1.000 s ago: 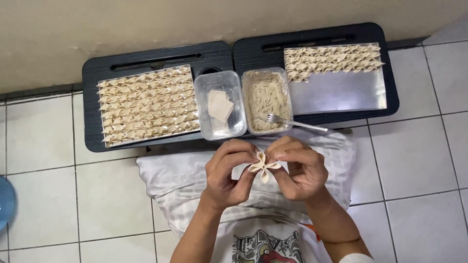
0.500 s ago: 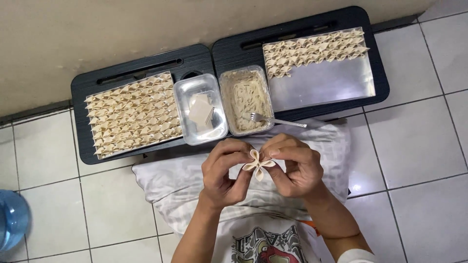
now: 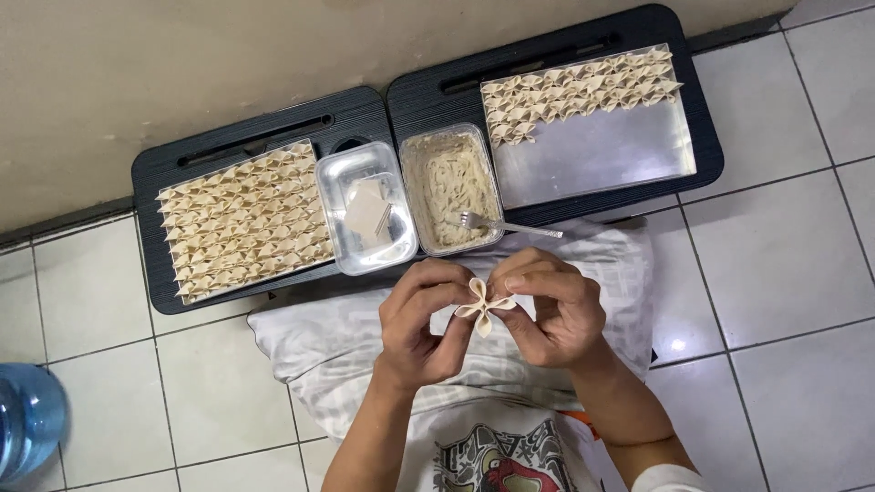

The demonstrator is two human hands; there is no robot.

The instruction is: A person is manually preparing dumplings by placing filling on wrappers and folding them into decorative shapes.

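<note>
Two hands meet over a pillow point(image 3: 346, 351) laid across the person's lap, and between them sits one folded dumpling point(image 3: 483, 306), pale and winged like a small bow. The left hand point(image 3: 421, 321) pinches its left side with thumb and fingers closed on the dough; the right hand point(image 3: 550, 306) pinches the right side the same way.

Beyond the hands, two black lap trays point(image 3: 273, 128) stand side by side on the tiled floor against the wall. On the left one lies a full sheet of folded dumplings point(image 3: 241, 219), packed row on row. On the right one a metal tray point(image 3: 602, 150) carries only a few rows of dumplings point(image 3: 574, 91) along its far edge, the rest bare metal.

Between them a clear tub point(image 3: 351, 173) holds a small stack of square wrappers point(image 3: 366, 211), and a second tub point(image 3: 451, 189) holds pale filling with a fork point(image 3: 506, 225) resting in it.

Judging by that, roughly half the batch is folded: one sheet full, the other barely started, wrappers running low.
</note>
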